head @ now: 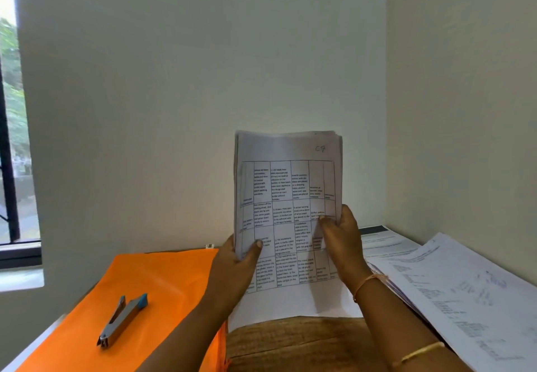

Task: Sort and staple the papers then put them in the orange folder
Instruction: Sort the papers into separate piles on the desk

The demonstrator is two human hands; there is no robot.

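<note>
Both grips are on the stack of papers [287, 185]. My left grip [235, 264] pinches the lower left edge with the thumb across the front. My right grip [340, 235] pinches the right edge a little higher, thumb on the printed table. The stack stands upright in front of me, long axis vertical, raised off the bench [29, 348], with a handwritten mark in the top sheet's upper right corner.

The stapler [123, 321] lies down to my left on top of the orange folder [162, 284], so my left grip is the nearer one. Its long axis runs diagonally, blue end away from me. The folder lies flat and looks closed, and I can't see anything inside it. More loose sheets [453, 284] are spread on my right.

My read is that I'm in the middle of sorting, and the stapler must come off the folder before it can open.
</note>
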